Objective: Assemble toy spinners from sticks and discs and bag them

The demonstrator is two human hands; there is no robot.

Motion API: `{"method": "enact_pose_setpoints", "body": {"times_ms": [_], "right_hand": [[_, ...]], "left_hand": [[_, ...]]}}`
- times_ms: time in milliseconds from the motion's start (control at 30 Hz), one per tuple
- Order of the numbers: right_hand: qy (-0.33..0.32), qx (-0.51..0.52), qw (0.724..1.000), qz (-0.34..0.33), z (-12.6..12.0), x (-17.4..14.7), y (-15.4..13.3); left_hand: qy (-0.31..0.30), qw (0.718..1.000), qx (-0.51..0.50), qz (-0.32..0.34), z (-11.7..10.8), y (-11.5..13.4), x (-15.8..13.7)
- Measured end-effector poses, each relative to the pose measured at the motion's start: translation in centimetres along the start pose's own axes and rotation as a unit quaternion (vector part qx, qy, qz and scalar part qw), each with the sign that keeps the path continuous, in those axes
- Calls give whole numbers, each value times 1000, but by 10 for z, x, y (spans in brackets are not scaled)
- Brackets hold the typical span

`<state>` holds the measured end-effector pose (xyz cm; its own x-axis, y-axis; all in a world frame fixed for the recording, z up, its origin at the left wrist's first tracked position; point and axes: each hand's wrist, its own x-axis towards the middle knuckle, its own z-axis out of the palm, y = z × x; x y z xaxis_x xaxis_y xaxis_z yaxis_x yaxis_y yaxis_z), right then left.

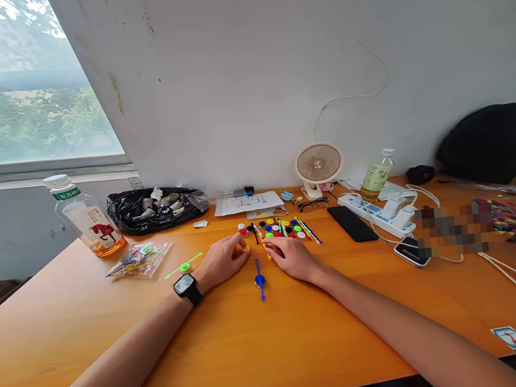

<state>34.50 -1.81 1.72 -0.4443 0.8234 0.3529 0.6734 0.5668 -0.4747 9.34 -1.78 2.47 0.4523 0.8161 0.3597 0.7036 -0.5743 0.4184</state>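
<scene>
My left hand [222, 259], with a black watch [187, 289] on its wrist, pinches a small yellow disc [246, 249] low over the table. My right hand [294, 258] is closed on a thin yellow arrow [267, 251], partly hidden by the fingers. Between the hands and nearer to me lies a blue arrow spinner [259, 280] with a round middle. Left of my left hand is a green arrow spinner [185, 267]. Beyond my hands are several coloured discs [269, 229] and loose arrows [308, 231].
At the left stand a large bottle [87, 219], a clear bag of spinner parts [139, 259] and a black rubbish bag [157, 212]. A fan [318, 164] is by the wall. On the right are a black phone [352, 223], a power strip [376, 215] and cables.
</scene>
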Motion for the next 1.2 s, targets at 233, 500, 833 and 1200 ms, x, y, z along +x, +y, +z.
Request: {"method": "enact_pose_setpoints", "body": {"times_ms": [233, 500, 833, 1200], "right_hand": [[-9, 15, 1000, -1, -1, 2, 3], [-15, 52, 997, -49, -2, 2, 3], [60, 242, 968, -28, -19, 3, 1], [8, 375, 923, 86, -41, 7, 1]], "left_hand": [[6, 1000, -10, 25, 2, -3, 0], [6, 1000, -12, 23, 3, -4, 0], [13, 999, -17, 28, 5, -8, 0], [41, 999, -1, 30, 3, -6, -1]]}}
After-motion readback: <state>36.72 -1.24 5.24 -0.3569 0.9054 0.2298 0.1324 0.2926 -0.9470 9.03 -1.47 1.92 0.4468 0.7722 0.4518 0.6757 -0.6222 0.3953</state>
